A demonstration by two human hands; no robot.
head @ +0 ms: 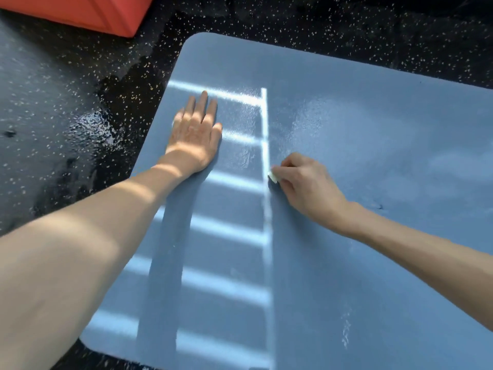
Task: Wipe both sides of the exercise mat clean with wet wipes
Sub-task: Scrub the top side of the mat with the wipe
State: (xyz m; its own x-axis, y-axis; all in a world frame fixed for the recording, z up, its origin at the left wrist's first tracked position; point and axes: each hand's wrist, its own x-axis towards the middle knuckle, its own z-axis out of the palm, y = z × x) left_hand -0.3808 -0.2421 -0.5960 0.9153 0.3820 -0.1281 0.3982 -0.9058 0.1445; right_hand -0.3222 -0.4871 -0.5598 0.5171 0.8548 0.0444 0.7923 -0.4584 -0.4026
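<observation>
A muted slate blue is shown by the exercise mat (346, 263), which is crossed near the left hand (194, 134) by pale bands of light (234, 185) laid out like ladder rungs. One long pale stripe (265, 222) is seen just left of the right hand (306, 182). Beyond that hand, paler cloudy patches (346, 124) are seen on the mat. An off-white wipe (272, 178) is pinched in it. Left of the left hand, the floor (80, 102) is black, flecked with tan and white specks. Beyond it, an orange-red block (88, 12) is seen.

black speckled floor (346, 28); blue exercise mat (373, 263) flat on it, orange block (80, 12) top left.
</observation>
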